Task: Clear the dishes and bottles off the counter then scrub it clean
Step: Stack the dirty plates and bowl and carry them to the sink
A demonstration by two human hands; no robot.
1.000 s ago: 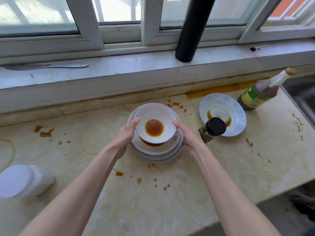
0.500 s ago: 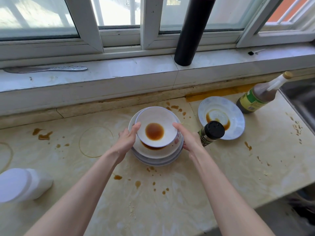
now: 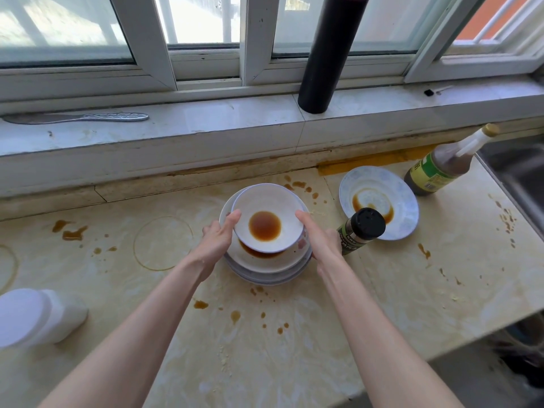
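- Bowl (image 3: 266,201), white with a brown pool of sauce in its bottom, sits on top of a stack of plates (image 3: 265,267) at the middle of the bench (image 3: 294,348); I cannot tell whether the stack is lifted.
- My left hand (image 3: 216,241) grips the stack's left side, thumb against the bowl's rim.
- My right hand (image 3: 321,240) grips the right side the same way, its lower fingers hidden.
- Just beside the right hand stands a spice jar (image 3: 360,231) with a black cap.
- Behind the jar lies a sauce-smeared plate (image 3: 379,184).
- Near that plate, at the rear right, stands a green-labelled sauce bottle (image 3: 435,172).
- Brown splashes dot the bench.
- A white container (image 3: 38,316) lies at the far left.
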